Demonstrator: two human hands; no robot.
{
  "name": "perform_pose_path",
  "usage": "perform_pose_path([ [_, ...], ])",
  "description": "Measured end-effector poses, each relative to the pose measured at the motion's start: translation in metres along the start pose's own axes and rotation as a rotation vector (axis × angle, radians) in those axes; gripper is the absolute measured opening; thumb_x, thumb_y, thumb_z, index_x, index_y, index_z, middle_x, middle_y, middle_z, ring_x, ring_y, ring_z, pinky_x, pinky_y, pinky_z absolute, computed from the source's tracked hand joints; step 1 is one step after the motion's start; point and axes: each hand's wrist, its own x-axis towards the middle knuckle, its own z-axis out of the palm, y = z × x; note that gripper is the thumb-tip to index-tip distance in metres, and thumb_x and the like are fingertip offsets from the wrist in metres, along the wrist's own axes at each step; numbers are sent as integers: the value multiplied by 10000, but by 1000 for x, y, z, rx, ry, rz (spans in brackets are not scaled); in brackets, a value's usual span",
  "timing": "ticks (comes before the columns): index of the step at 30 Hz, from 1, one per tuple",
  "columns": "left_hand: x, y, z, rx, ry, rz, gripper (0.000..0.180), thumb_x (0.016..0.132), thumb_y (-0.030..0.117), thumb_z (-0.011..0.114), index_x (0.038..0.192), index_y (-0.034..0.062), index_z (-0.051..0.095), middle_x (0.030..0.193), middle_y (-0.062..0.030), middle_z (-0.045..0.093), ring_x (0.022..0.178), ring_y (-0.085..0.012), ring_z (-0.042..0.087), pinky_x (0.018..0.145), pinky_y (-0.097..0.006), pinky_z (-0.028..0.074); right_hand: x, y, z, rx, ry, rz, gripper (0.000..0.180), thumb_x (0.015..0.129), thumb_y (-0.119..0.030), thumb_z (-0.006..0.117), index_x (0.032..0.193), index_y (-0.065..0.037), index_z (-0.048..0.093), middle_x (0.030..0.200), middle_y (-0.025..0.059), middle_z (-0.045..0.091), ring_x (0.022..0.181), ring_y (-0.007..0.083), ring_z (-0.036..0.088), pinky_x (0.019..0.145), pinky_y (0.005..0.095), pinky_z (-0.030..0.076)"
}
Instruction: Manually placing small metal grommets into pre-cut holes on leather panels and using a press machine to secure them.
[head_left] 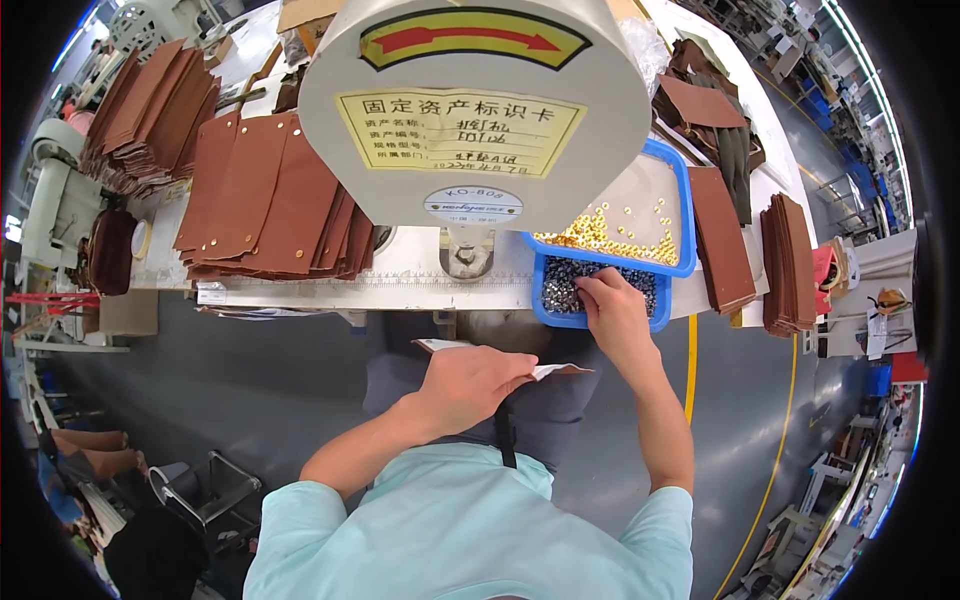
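Low over my lap, my left hand (468, 388) is closed around a folded brown leather piece (566, 370) with a pale underside. My right hand (620, 315) reaches into a small blue tray (560, 321) of dark silvery metal snap parts (560, 288). Its thumb and fingers are pinched together among them; whether a part is between the fingertips is too small to see. Behind lies a larger blue tray (687, 215) with gold-coloured snap parts (640, 242). The grey-white riveting machine (335, 100) stands in front of me, its lower tool (467, 258) at the table's front edge.
Left of the machine is a stack of brown leather pieces with gold snaps (270, 200); a taller stack (150, 120) sits farther back. More leather strips (722, 240) and a bundle (787, 265) lie right of the trays. A metal-framed stool (215, 490) stands on the floor at left.
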Motion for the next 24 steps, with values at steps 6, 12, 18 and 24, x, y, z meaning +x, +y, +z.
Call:
perform_pose_path([
  [6,3,-6,-4,49,163,413,202,724,17,797,871,46,662,923,-105,757,721,-226,731,567,-301,583,2,-2,5,-121,19,3,76,848,-13,710,921,-35,716,871,110,653,803,315,681,691,413,548],
  [12,-1,-11,-5,-6,147,494,216,702,3,791,877,15,665,853,-135,693,724,-246,724,583,-315,609,2,-3,0,-128,96,-42,65,843,-7,705,898,-35,683,856,108,645,803,297,668,684,414,537],
  [18,3,-3,-9,-35,107,510,271,694,-22,776,956,3,712,913,-111,681,744,-242,726,623,-314,630,-4,1,-7,-115,148,4,87,870,4,709,954,-18,715,891,113,691,787,295,682,694,382,541],
  [24,-6,-5,-2,-24,161,509,278,685,-69,789,950,-6,733,965,-116,676,746,-229,725,626,-299,627,-11,-52,-60,892,-365,401,97,905,-12,731,998,2,755,897,55,719,777,128,669,668,270,521],
])
